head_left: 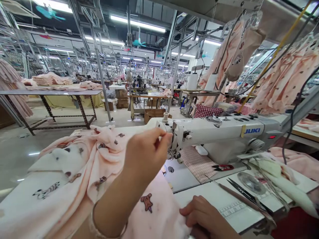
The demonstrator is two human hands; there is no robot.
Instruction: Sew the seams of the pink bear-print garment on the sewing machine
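Observation:
My left hand (146, 152) is raised in front of the needle end of a white sewing machine (201, 131). Its thumb and fingers are pinched together, and whatever may be between them is too small to make out. Below, pale pink fleece fabric (164, 189) printed with small animals covers the left of the machine table and reaches under the machine head. At the fabric's right edge, my right hand (205, 217) has its fingers curled against the cloth, gripping it. The needle and presser foot are mostly hidden behind my left hand.
Right of the fabric lie red thread snips (222, 167), black scissors (245, 194), an awl-like tool (231, 191) and a clear round disc (251, 183). Thread cones (192, 81) stand behind the machine. Pink garments (286, 76) hang at right; a metal-legged table (52, 92) stands at left.

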